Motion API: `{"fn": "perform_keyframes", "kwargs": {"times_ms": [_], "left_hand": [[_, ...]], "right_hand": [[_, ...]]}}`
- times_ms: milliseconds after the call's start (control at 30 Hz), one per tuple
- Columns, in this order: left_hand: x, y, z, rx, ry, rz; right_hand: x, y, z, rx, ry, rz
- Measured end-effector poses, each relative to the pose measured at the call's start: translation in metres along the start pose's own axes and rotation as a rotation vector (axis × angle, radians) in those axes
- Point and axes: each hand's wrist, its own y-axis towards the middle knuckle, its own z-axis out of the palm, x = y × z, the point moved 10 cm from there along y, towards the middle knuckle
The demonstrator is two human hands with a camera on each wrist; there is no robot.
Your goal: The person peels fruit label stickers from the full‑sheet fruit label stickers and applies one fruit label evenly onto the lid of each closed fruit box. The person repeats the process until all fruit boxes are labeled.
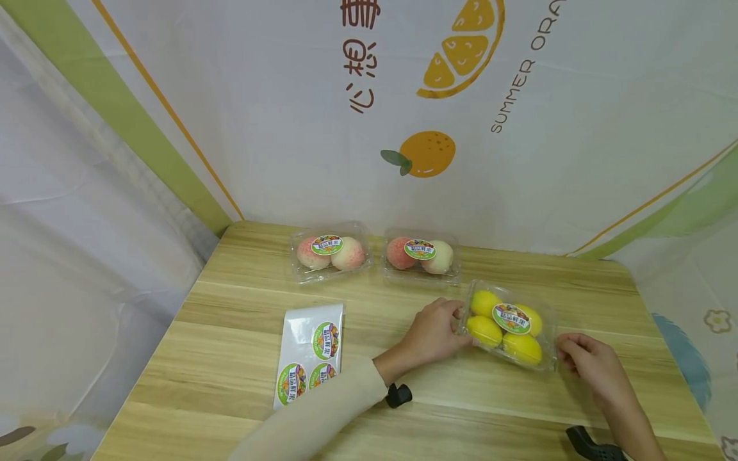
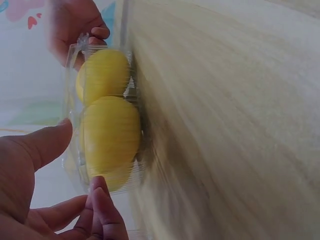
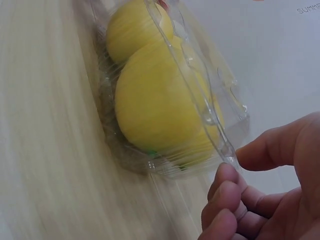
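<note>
A clear plastic clamshell box [image 1: 546,338] holds several yellow lemons [image 1: 485,330], with a round fruit sticker [image 1: 511,319] on its lid. It sits at an angle on the right half of the table. My left hand [image 1: 436,331] grips its left end; in the left wrist view the thumb and fingers [image 2: 102,202] lie on either side of that end. At the opposite end, my right hand [image 1: 594,365] pinches the rim between thumb and fingertips, close up in the right wrist view. Whether the box's underside touches the table, I cannot tell.
Two clear boxes of peaches, left [image 1: 305,274] and right [image 1: 392,272], stand at the table's back, each with a sticker. A white sticker sheet [image 1: 300,333] lies left, partly under my left sleeve [image 1: 323,410]. A printed curtain [image 1: 288,160] hangs behind.
</note>
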Motion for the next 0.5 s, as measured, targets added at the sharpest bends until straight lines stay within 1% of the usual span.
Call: {"fn": "perform_keyframes", "kwargs": {"times_ms": [233, 333, 500], "left_hand": [[0.006, 0.006, 0.005, -0.044, -0.057, -0.021], [0.008, 0.009, 0.007, -0.055, -0.093, -0.035], [0.009, 0.011, 0.008, -0.078, -0.146, -0.035]], "right_hand": [[-0.002, 0.003, 0.000, 0.000, 0.040, 0.022], [-0.003, 0.004, 0.000, -0.001, 0.054, 0.017], [-0.005, 0.004, 0.000, -0.010, 0.072, -0.001]]}}
